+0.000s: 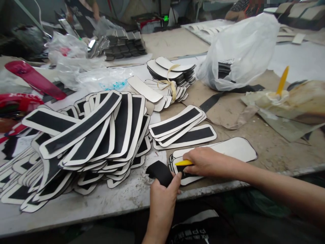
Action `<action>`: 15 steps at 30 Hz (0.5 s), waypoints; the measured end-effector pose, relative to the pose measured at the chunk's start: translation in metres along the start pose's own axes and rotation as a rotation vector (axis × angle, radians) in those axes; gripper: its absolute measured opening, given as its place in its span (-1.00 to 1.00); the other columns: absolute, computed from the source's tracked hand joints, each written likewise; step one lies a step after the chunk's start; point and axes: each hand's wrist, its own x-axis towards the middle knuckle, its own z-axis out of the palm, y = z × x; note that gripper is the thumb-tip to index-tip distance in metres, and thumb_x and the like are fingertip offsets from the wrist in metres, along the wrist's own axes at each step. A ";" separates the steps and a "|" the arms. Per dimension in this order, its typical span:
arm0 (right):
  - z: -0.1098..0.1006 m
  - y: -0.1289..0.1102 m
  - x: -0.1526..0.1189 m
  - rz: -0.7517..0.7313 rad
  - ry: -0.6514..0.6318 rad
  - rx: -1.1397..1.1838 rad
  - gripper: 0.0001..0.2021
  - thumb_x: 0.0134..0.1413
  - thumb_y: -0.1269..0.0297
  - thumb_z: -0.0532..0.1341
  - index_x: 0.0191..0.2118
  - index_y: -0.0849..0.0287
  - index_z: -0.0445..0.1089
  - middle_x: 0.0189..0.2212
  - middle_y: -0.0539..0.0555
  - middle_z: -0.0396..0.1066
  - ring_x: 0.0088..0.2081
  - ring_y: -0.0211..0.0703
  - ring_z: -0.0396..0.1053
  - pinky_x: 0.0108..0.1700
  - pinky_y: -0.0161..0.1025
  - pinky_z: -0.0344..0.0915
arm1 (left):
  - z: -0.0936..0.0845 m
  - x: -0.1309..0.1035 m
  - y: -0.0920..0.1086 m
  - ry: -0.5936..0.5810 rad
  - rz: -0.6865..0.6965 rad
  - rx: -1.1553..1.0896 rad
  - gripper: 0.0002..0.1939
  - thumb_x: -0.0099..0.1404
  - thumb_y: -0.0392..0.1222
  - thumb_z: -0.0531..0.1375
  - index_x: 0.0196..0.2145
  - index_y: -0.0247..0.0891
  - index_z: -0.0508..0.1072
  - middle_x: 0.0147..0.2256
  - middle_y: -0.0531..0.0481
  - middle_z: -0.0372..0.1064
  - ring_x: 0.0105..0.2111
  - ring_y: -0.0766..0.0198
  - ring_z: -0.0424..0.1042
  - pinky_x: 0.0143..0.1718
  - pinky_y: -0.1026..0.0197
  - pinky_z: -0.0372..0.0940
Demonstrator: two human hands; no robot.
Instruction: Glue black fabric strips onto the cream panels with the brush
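My left hand (pixel 164 198), at the table's front edge, pinches a black strip of flexible material (pixel 160 172) between thumb and fingers. Just right of it, my right hand (pixel 203 162) is closed around a yellow tapered tool (pixel 184 163), perhaps a spreader, whose tip points left. Under that hand lies a small stack of white rounded panels (pixel 236 149), the lower one with a black strip along it. Both hands' fingertips nearly meet at the stack's left end. Several white-edged panels with black centres (pixel 176 125) lie just behind.
A large heap of similar panels (pixel 101 135) spreads over the left. Behind stand a tied bundle (pixel 166 89) and a clear plastic bag (pixel 243 51). At right, another yellow stick (pixel 282 81) stands in a glue-smeared container (pixel 278 98). Other people (pixel 238 13) are at the back.
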 end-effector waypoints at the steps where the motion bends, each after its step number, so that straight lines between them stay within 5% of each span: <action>1: 0.000 0.000 0.000 0.000 0.001 -0.007 -0.75 0.03 0.16 0.12 -0.31 0.18 0.46 -0.38 0.15 0.50 -0.36 -0.06 0.41 -0.44 -0.30 0.08 | 0.001 0.000 0.001 0.021 0.003 0.006 -0.72 -0.03 -0.04 0.31 -0.54 -0.32 0.40 -0.72 0.11 0.25 -0.73 0.39 0.15 -0.67 0.32 0.07; 10: 0.000 -0.002 -0.001 0.002 0.031 -0.065 -0.74 0.02 0.14 0.16 -0.29 0.20 0.46 -0.38 0.18 0.50 -0.36 -0.03 0.43 -0.45 -0.30 0.07 | 0.006 0.007 -0.002 0.099 -0.001 0.073 -0.78 -0.02 -0.11 0.29 -0.54 -0.33 0.40 -0.72 0.13 0.24 -0.75 0.40 0.13 -0.71 0.32 0.03; 15: -0.011 0.031 -0.035 0.123 0.034 -0.036 -0.76 0.03 0.11 0.16 -0.29 0.14 0.43 -0.40 0.12 0.48 -0.37 -0.05 0.41 -0.44 -0.29 0.09 | 0.002 0.007 -0.005 0.073 -0.004 0.088 -0.72 -0.01 -0.05 0.30 -0.59 -0.32 0.38 -0.75 0.09 0.26 -0.73 0.37 0.15 -0.67 0.30 0.05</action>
